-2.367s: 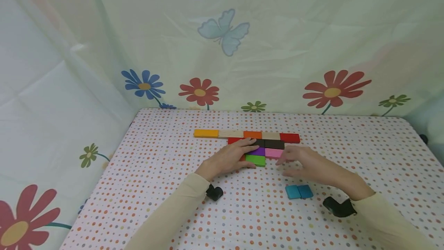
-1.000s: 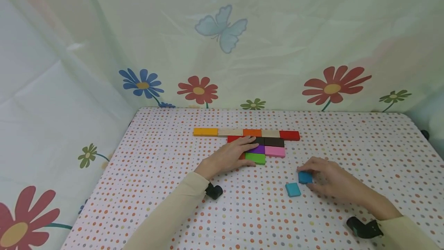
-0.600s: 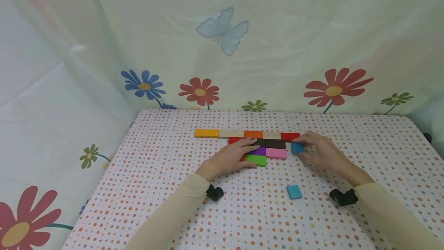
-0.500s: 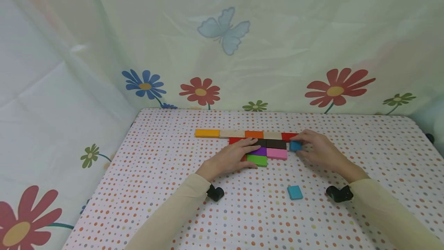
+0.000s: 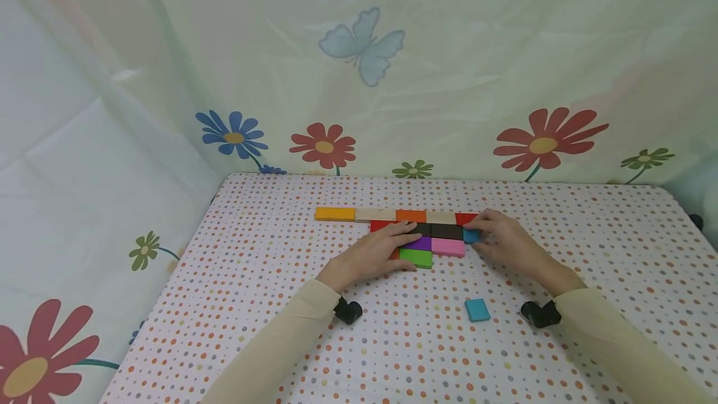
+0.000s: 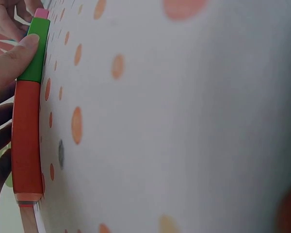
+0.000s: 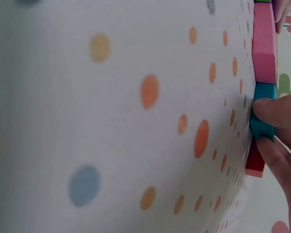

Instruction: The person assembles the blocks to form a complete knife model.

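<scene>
In the head view, flat coloured blocks lie packed in rows. My left hand (image 5: 367,255) rests across their left part, fingers spread, covering some of them; its thumb touches the green block (image 6: 38,65) in the left wrist view. My right hand (image 5: 507,243) pinches a small blue block (image 5: 470,236) between thumb and fingers. This block sits at the right end of the row with the dark brown block (image 5: 446,231), just below the red block (image 5: 465,219). From the right wrist, it appears beside the pink block (image 7: 264,43). A second, lighter blue block (image 5: 477,310) lies apart, nearer me.
The back row runs from a yellow block (image 5: 335,214) through pale wood and an orange block (image 5: 411,216) to the red one. A dotted cloth (image 5: 252,254) covers the table. Flowered curtains (image 5: 449,80) hang behind and at the left.
My right hand has picked up the blue block from beside the lighter one, carried it up to the rows and slid it left to the dark brown block. My left hand stays in place.
</scene>
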Demonstrator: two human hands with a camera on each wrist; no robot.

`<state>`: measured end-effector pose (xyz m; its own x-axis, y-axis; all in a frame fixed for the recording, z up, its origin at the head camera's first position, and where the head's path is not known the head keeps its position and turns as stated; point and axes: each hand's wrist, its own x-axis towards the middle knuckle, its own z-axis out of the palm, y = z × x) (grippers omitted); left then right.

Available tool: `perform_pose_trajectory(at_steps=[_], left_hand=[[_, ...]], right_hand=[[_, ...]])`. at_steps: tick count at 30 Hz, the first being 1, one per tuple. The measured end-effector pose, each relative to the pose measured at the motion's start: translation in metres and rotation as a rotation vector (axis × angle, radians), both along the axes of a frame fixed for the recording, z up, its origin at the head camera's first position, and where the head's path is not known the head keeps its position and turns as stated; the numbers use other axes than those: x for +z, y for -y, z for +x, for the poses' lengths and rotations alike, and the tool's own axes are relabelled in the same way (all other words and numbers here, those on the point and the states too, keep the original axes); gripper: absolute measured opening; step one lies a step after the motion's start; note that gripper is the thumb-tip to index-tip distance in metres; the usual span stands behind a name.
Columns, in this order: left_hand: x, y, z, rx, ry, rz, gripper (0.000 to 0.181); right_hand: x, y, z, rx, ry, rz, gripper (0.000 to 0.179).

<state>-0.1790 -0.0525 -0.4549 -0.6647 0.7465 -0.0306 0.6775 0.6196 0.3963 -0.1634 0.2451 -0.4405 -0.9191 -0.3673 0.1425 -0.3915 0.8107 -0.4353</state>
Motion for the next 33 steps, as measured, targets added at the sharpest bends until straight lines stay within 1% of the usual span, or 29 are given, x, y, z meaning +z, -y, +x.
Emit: perform_pose_trajectory(at_steps=[6, 13, 21, 25, 29, 31, 33], left_hand=[[0.001, 0.000, 0.001, 0.011, 0.013, -0.004, 0.070], [0.001, -0.001, 0.001, 0.003, 0.016, -0.001, 0.070], [0.002, -0.003, 0.001, 0.003, 0.016, 0.000, 0.069], [0.002, -0.003, 0.001, 0.006, 0.021, 0.002, 0.069], [0.002, -0.002, 0.001, 0.009, 0.022, 0.004, 0.069], [0.002, -0.002, 0.001, 0.010, 0.020, 0.006, 0.069], [0.001, -0.001, 0.001, 0.013, 0.022, 0.007, 0.069]], right_hand=[[-0.002, 0.003, 0.001, -0.003, -0.028, 0.027, 0.036], [-0.005, 0.005, 0.004, -0.009, -0.057, 0.063, 0.036], [-0.006, 0.005, 0.005, -0.011, -0.088, 0.081, 0.036], [-0.004, 0.004, 0.009, -0.025, -0.084, 0.050, 0.037], [0.006, 0.000, 0.017, -0.026, -0.086, -0.003, 0.037], [0.012, -0.003, 0.022, 0.003, -0.092, -0.031, 0.034], [0.017, -0.005, 0.029, 0.068, -0.084, -0.066, 0.029]])
